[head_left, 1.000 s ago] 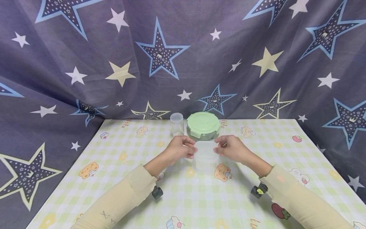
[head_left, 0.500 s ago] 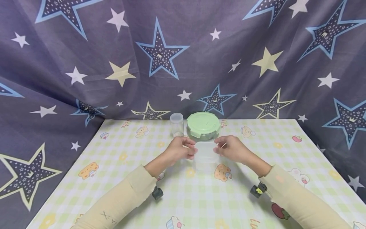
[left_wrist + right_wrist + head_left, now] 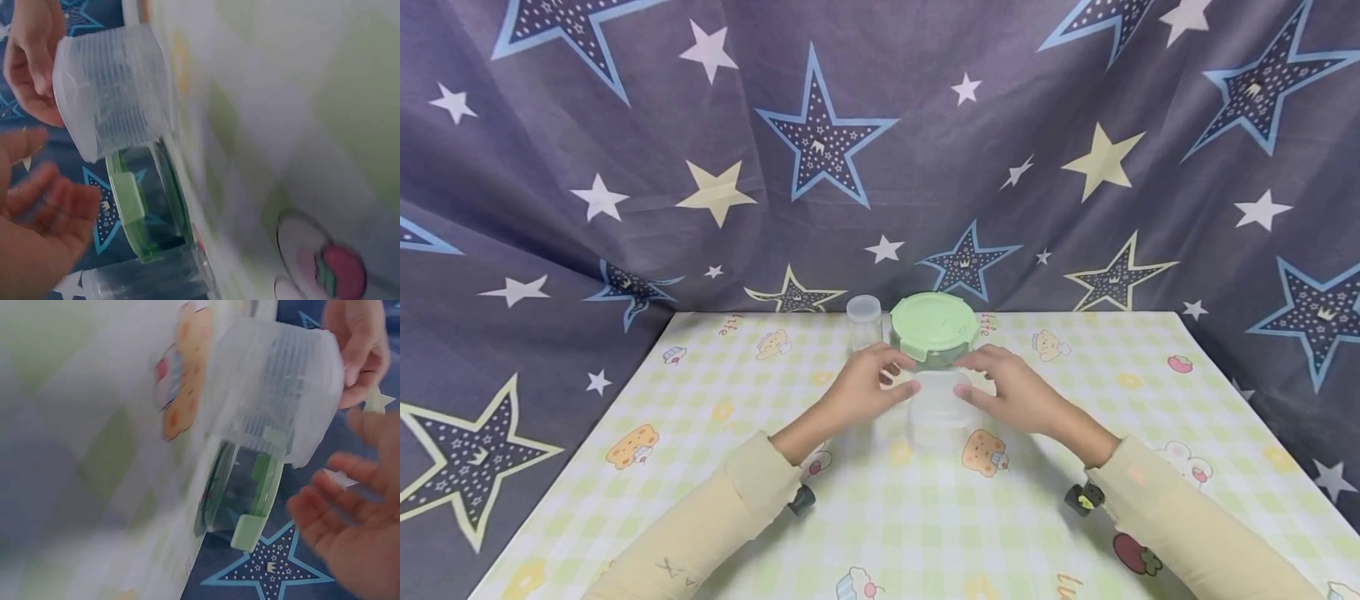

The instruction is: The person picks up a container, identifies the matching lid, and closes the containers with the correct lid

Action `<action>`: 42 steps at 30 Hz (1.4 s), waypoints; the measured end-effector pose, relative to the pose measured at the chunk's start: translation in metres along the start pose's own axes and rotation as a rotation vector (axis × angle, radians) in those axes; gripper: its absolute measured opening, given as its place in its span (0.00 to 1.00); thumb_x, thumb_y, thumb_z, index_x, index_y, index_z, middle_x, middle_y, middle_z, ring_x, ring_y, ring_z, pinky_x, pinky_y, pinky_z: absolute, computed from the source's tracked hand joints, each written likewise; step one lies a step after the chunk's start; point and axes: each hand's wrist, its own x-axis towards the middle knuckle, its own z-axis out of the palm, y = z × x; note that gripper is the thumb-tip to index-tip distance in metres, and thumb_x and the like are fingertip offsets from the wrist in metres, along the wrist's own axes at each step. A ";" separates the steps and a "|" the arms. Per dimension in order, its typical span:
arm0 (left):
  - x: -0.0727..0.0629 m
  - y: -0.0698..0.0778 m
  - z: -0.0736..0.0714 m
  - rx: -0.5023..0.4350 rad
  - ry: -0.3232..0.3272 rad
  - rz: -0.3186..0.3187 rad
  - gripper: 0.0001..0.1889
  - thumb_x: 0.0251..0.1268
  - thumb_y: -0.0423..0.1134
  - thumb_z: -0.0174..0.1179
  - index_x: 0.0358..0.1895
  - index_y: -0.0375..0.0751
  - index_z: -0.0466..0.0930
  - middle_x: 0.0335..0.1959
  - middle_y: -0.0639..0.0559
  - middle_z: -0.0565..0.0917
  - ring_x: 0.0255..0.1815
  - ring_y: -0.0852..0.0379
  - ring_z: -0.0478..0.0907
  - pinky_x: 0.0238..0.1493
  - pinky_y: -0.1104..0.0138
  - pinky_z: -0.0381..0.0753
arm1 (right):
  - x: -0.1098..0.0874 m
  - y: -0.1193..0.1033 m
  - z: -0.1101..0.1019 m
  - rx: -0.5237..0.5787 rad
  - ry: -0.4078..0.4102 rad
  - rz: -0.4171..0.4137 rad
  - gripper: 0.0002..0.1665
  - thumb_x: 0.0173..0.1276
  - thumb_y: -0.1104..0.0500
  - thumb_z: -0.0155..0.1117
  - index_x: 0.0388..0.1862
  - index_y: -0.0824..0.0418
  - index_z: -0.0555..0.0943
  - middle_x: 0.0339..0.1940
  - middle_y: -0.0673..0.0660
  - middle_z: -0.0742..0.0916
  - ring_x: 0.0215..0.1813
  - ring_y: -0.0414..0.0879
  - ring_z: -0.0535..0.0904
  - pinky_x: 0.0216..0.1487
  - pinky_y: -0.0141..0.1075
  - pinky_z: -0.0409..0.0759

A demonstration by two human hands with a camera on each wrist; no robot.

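A translucent plastic box (image 3: 940, 417) with ribbed sides and a whitish lid (image 3: 69, 100) stands upright on the table, between my two hands. My left hand (image 3: 871, 385) is at the lid's left side, thumb and fingers spread apart and holding nothing. On the other side, my right hand (image 3: 1017, 390) has its thumb near the lid's corner and its fingers loosely bent, with nothing in them. In the right wrist view, a gap shows between the right hand's fingers (image 3: 312, 506) and the box (image 3: 275, 387).
Right behind the box sits a round clear container (image 3: 934, 327) with a green clip lid. To its left stands a clear cylindrical jar (image 3: 864, 321) with a translucent cap. A checked cloth (image 3: 700, 500) covers the table, and a star-patterned curtain (image 3: 925, 167) hangs at the back.
Both hands have let go of the box's lid; their fingers have spread and lifted slightly off its edges. The box, the round container and the jar stay in place.
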 end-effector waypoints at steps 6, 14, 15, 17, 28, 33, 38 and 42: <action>-0.002 -0.002 -0.004 0.174 -0.089 0.266 0.15 0.64 0.45 0.72 0.49 0.42 0.86 0.50 0.55 0.84 0.56 0.54 0.79 0.60 0.60 0.80 | -0.007 0.000 0.000 -0.100 -0.012 -0.211 0.20 0.72 0.50 0.70 0.57 0.58 0.84 0.57 0.53 0.84 0.62 0.51 0.77 0.65 0.51 0.77; -0.006 -0.003 -0.007 0.241 -0.167 0.433 0.11 0.67 0.45 0.70 0.47 0.46 0.87 0.51 0.56 0.83 0.58 0.57 0.77 0.65 0.61 0.75 | -0.014 0.002 0.001 -0.121 -0.028 -0.390 0.18 0.68 0.52 0.73 0.54 0.57 0.85 0.54 0.49 0.85 0.58 0.45 0.78 0.61 0.43 0.80; -0.006 -0.003 -0.007 0.241 -0.166 0.450 0.11 0.67 0.45 0.70 0.47 0.46 0.87 0.50 0.57 0.84 0.57 0.57 0.77 0.65 0.61 0.75 | -0.014 0.003 0.002 -0.119 -0.032 -0.400 0.17 0.69 0.52 0.73 0.53 0.57 0.85 0.54 0.49 0.85 0.58 0.45 0.78 0.61 0.42 0.80; -0.006 -0.004 -0.006 0.242 -0.165 0.471 0.11 0.67 0.45 0.70 0.47 0.46 0.87 0.49 0.57 0.84 0.56 0.58 0.77 0.64 0.61 0.75 | -0.015 0.003 0.003 -0.119 -0.039 -0.412 0.16 0.69 0.53 0.72 0.52 0.57 0.85 0.53 0.48 0.86 0.57 0.44 0.79 0.60 0.42 0.81; -0.006 -0.009 -0.002 0.180 -0.184 0.566 0.04 0.66 0.41 0.71 0.39 0.46 0.91 0.43 0.57 0.87 0.51 0.60 0.80 0.60 0.67 0.77 | -0.014 0.007 0.007 -0.115 -0.007 -0.476 0.08 0.66 0.57 0.75 0.43 0.56 0.88 0.45 0.47 0.86 0.50 0.42 0.81 0.52 0.38 0.84; -0.006 -0.010 -0.003 0.175 -0.173 0.596 0.04 0.64 0.40 0.72 0.38 0.46 0.92 0.41 0.58 0.87 0.49 0.61 0.81 0.58 0.68 0.77 | -0.013 0.009 0.010 -0.118 0.008 -0.479 0.08 0.66 0.56 0.75 0.42 0.56 0.88 0.45 0.47 0.87 0.50 0.42 0.81 0.52 0.38 0.84; -0.005 -0.011 -0.003 0.170 -0.180 0.614 0.03 0.63 0.38 0.73 0.38 0.45 0.92 0.40 0.57 0.87 0.48 0.60 0.81 0.57 0.70 0.79 | -0.014 0.010 0.011 -0.127 0.008 -0.477 0.08 0.66 0.56 0.75 0.42 0.55 0.88 0.45 0.46 0.87 0.50 0.42 0.82 0.52 0.39 0.84; -0.006 -0.012 -0.002 0.170 -0.182 0.606 0.03 0.63 0.38 0.73 0.38 0.46 0.92 0.40 0.57 0.87 0.47 0.60 0.81 0.55 0.71 0.79 | -0.014 0.011 0.011 -0.128 0.006 -0.473 0.09 0.65 0.56 0.76 0.43 0.55 0.88 0.45 0.46 0.87 0.50 0.43 0.82 0.52 0.39 0.84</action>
